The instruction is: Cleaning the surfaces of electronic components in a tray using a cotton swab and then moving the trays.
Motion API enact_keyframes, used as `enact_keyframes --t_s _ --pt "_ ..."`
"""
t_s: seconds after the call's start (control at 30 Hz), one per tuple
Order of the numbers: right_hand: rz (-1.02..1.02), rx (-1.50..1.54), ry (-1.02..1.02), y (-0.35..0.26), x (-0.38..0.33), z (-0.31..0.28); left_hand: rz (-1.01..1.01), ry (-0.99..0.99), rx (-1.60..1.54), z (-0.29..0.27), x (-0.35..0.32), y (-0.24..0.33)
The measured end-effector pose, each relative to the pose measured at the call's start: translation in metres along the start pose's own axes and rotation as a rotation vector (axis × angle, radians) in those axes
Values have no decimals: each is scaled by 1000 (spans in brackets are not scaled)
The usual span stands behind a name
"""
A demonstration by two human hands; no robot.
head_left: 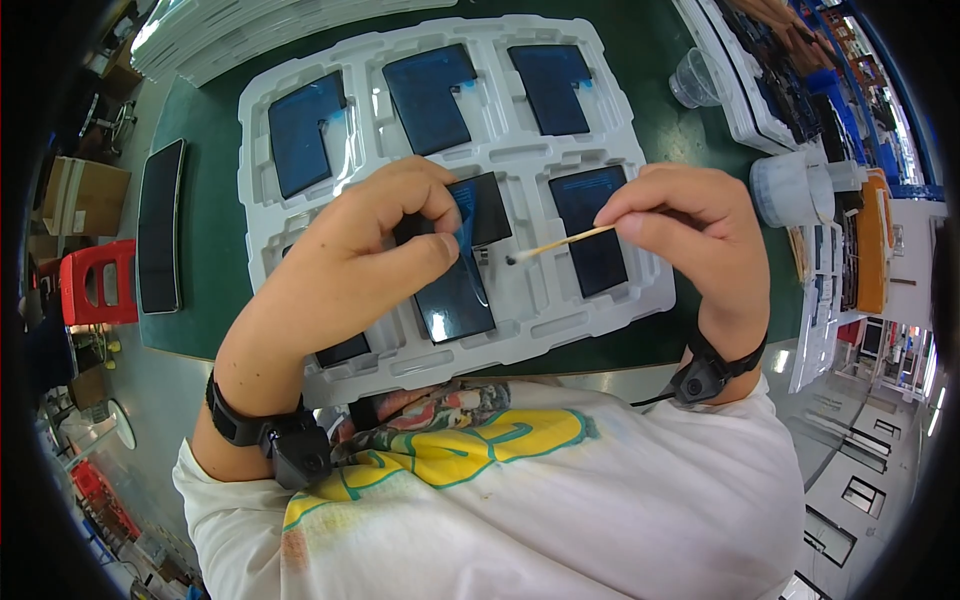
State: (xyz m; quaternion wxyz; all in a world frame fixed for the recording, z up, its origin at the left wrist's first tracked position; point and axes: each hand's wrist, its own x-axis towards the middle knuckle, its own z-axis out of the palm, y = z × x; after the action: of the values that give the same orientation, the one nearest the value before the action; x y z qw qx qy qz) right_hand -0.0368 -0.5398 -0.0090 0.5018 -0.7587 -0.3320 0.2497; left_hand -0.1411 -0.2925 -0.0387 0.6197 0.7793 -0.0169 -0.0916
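Head view, swab (562,243) between right fingers (640,229)

One head-worn fisheye looks down from close above the shirt (660,480) and tray (530,205)

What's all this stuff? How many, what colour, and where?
Flat green tabletop: 1, green, centre
Moulded white plastic tray: 1, white, on tabletop
Flat glossy dark pieces: 6 visible, dark blue, in tray
Thin blue film: 1, blue, lower middle piece
Wooden cotton swab: 1, tan, over tray
Glossy black rectangular slab: 1, black, tabletop's left
Stacked white plastic trays: several, white, top left
Clear plastic cup: 1, colourless, upper right
Translucent round plastic tub: 1, whitish, right
Red plastic seat: at least 1, red, left
Brown cardboard boxes: several, brown, far left
White printed shirt: 1, white, bottom
Black wrist devices: 2, black, wrists
Left hand: 1, bare, pinching film
Right hand: 1, bare, holding swab
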Motion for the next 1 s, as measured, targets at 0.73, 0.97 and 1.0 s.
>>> enact_keyframes --t_s 0.73,0.97,1.0 --pt "-60 -51 153 4 6 10 -24 -6 20 0 1 2" --pt "35 15 4 1 1 -2 -27 -17 24 1 1 3" --pt "-32 19 70 4 2 -2 -17 -13 19 1 1 2"
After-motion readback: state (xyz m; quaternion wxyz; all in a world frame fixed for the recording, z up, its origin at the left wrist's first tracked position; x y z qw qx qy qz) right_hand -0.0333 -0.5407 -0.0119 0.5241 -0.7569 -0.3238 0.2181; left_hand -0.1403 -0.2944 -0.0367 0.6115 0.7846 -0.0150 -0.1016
